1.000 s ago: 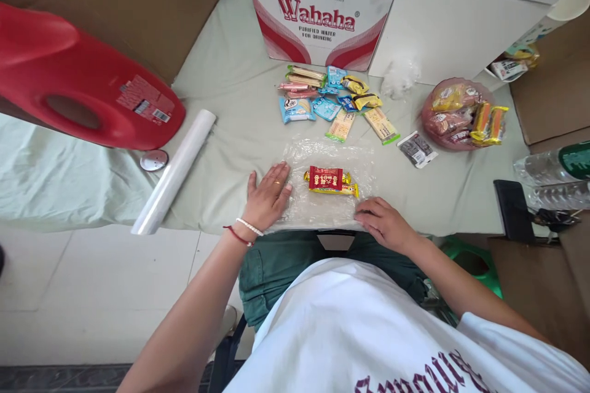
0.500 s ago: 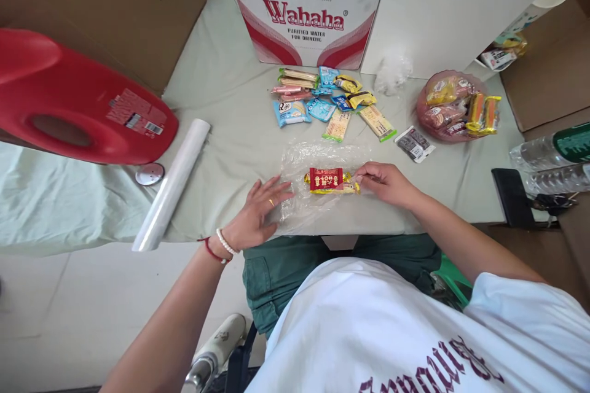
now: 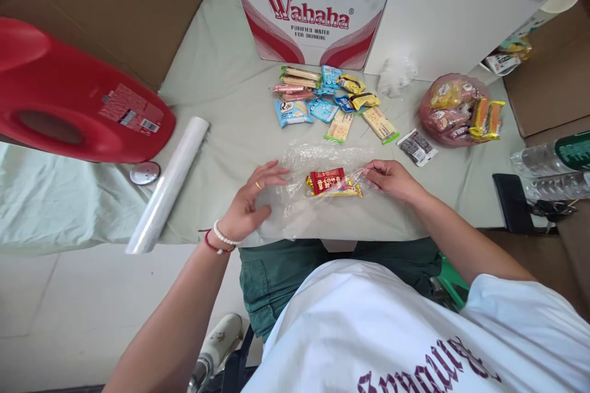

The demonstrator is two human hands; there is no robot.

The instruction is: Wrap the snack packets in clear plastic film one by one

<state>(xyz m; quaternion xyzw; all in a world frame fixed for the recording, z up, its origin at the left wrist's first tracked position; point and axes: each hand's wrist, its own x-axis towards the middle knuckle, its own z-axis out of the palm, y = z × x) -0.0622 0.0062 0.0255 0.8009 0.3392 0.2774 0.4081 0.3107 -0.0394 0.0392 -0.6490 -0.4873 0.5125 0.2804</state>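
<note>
A sheet of clear plastic wrap [image 3: 299, 215] lies crumpled on the cloth in front of me. On it rest a red-wrapped snack [image 3: 328, 181] and a yellow-wrapped snack [image 3: 353, 189], partly under the red one. My right hand [image 3: 389, 178] pinches the wrap's right side between thumb and fingertips, beside the snacks. At the left edge of the wrap, my left hand [image 3: 253, 199] is open, its fingers apart and holding nothing. A roll of plastic wrap [image 3: 168, 187] lies slantwise further left.
Several packaged snacks [image 3: 322, 101] lie below the Wahaha box [image 3: 313, 18]. A pink bowl [image 3: 428, 126] of snacks stands right, near a dark packet [image 3: 417, 147]. A red jug [image 3: 87, 104] and a round badge [image 3: 144, 173] are left; a phone [image 3: 512, 202] and bottles [image 3: 571, 153] are right.
My left hand has lifted and drawn slightly left, its fingers curving more. My right hand still pinches the wrap, whose right side now pulls up over the snacks. The view has shifted a little.
</note>
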